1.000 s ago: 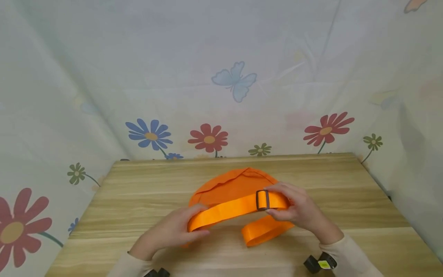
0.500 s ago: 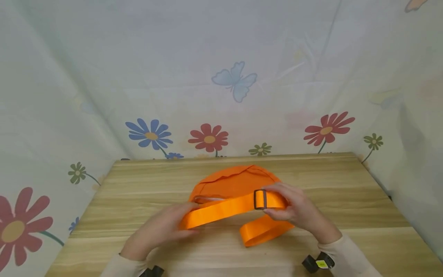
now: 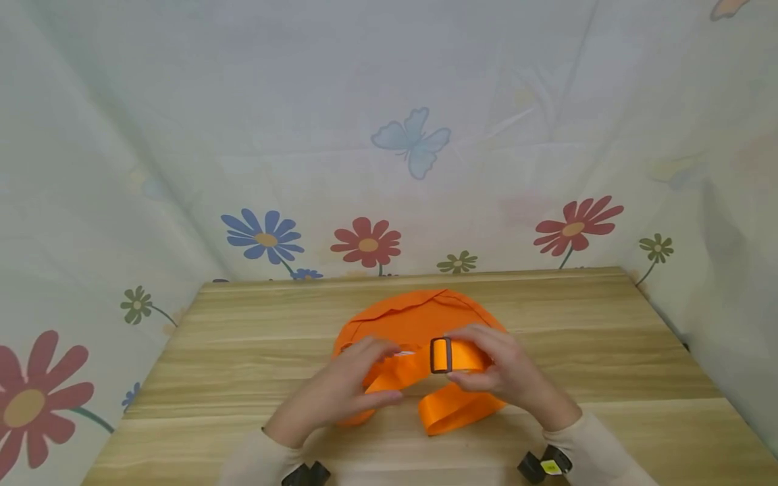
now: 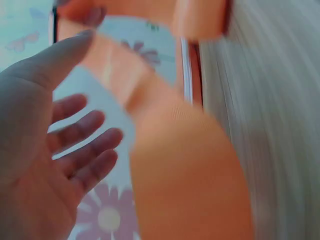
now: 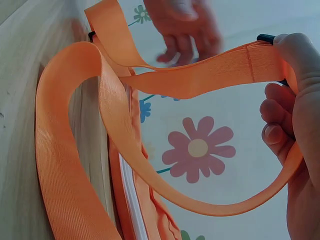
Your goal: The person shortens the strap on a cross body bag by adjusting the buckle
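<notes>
An orange waist bag (image 3: 407,320) with a pale zip (image 5: 131,192) rests on the wooden table (image 3: 255,317), in front of both hands. Its orange webbing strap (image 5: 210,77) is lifted, and a dark slide buckle (image 3: 441,356) sits on it. Close behind that buckle, my right hand (image 3: 507,368) pinches the strap between thumb and fingers. My left hand (image 3: 340,388) is beside the strap's left part, thumb and fingers spread apart around it; in the left wrist view the fingers (image 4: 92,142) are loosely bent and grip nothing. A strap loop (image 3: 458,408) hangs below the right hand.
A cloth backdrop (image 3: 304,101) printed with flowers and a butterfly encloses the table's back and sides. Both wrists wear dark camera mounts (image 3: 543,464) over pale sleeves (image 3: 589,445).
My left hand slid left along the strap, then came back to the right with its hold loosened. The right hand and buckle shifted slightly left, and the strap's left part now sags and twists.
</notes>
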A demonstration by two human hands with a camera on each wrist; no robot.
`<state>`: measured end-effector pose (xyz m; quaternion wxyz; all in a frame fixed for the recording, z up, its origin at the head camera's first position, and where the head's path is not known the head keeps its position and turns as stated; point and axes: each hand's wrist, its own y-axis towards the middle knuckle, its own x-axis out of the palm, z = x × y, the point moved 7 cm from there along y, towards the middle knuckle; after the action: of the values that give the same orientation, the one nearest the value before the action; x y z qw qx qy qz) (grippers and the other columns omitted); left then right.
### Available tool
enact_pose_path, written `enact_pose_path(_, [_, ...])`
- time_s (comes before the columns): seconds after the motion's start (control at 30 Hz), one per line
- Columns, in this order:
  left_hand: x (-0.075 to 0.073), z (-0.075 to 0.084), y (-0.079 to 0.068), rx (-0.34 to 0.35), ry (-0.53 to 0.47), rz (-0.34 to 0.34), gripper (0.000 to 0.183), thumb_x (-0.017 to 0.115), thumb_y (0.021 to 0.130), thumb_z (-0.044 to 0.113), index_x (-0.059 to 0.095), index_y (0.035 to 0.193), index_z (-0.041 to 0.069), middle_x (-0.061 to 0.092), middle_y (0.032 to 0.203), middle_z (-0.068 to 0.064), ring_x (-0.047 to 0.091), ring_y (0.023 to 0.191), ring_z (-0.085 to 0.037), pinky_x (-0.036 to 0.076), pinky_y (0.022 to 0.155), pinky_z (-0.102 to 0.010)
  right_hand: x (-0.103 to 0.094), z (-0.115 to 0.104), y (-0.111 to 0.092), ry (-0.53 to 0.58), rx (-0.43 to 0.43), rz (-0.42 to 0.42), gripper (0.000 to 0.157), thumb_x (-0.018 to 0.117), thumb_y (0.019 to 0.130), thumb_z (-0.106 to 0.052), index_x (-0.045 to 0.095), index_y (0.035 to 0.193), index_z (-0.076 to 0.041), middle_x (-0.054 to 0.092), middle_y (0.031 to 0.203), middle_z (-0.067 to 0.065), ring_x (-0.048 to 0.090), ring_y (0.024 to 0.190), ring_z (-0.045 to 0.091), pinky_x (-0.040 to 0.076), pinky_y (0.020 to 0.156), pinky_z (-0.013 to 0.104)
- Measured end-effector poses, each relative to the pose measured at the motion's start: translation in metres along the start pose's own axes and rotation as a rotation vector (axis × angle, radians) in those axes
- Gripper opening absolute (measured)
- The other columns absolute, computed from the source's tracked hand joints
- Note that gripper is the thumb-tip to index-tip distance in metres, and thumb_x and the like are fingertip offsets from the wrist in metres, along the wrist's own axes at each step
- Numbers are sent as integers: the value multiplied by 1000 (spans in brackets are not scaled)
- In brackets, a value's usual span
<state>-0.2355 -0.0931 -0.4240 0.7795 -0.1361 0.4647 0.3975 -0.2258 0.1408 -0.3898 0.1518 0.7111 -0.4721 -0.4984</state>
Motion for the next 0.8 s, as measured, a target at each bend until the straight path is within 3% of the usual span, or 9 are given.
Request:
enact_pose_path(0.17, [7, 18, 18, -17, -155, 51, 73, 78, 97, 55, 48, 155, 22, 57, 152, 1, 62, 136, -21, 55, 114, -47, 5, -5, 4, 11, -43, 13, 43, 80, 100, -35, 69, 128, -4, 77, 114, 11, 72, 91, 18, 62, 79, 19])
enact_pose_path(0.33, [14, 27, 27, -17, -230, 99, 60, 78, 98, 51, 55, 148, 26, 62, 145, 10, 63, 134, -14, 54, 116, -47, 8, -7, 6, 5, -65, 25, 45, 76, 101, -40, 69, 128, -4, 76, 112, 10, 71, 92, 18, 62, 79, 19])
enact_pose_path(0.5, [12, 28, 27, -16, -283, 166, 46, 83, 97, 36, 65, 137, 22, 69, 130, 10, 67, 123, -12, 56, 113, -45, 8, -4, 3, -9, -42, 7, 45, 82, 98, -33, 69, 129, -4, 76, 112, 8, 70, 91, 16, 61, 79, 19])
enact_pose_path(0.6, [7, 25, 24, -24, -300, 195, 41, 85, 96, 30, 68, 132, 19, 71, 126, 8, 67, 116, -13, 57, 109, -40, 5, -1, 0, -56, -15, -6, 50, 90, 91, -27, 69, 130, -6, 76, 114, 7, 70, 93, 16, 60, 83, 18])
enact_pose_path(0.8, [0, 15, 15, -78, -296, 175, 37, 84, 96, 33, 67, 128, 24, 70, 120, 11, 64, 103, -11, 57, 94, -29, -6, 0, -5, -164, -22, -22, 53, 92, 87, -29, 71, 131, -8, 75, 114, 5, 66, 90, 14, 56, 82, 14])
